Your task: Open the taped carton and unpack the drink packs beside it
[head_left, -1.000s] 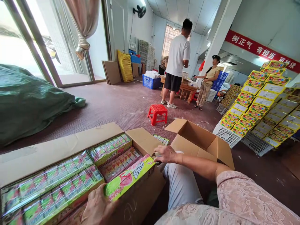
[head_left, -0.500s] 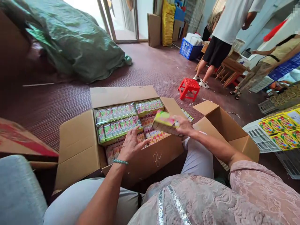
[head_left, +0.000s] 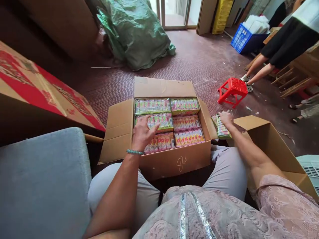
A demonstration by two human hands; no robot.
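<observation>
In front of my knees stands an open brown carton (head_left: pixel 171 166) packed with display boxes of small wrapped packets. Green-edged boxes (head_left: pixel 152 105) fill the back and left middle; pink and orange-looking ones (head_left: pixel 186 122) lie right of centre and along the front. My left hand (head_left: pixel 144 132), with a beaded bracelet, hovers over or rests on the left boxes, fingers apart and holding nothing. Outside the carton's right flap, my right hand (head_left: pixel 226 119) has its fingers curled on the top edge of a green display box (head_left: pixel 222 128). The fingertips are partly hidden.
Another open carton (head_left: pixel 271 142) stands at my right, near a red stool (head_left: pixel 233 91). A grey-blue cushion (head_left: pixel 42 179) and a red-printed carton (head_left: pixel 50 89) are on my left. Farther off are a green tarp heap (head_left: pixel 142 36), a blue crate (head_left: pixel 246 38) and a standing person's legs (head_left: pixel 264 66).
My right hand has moved from above the carton to its right side, taking the green display box along. My left hand has shifted a little over the left boxes. The view has turned left.
</observation>
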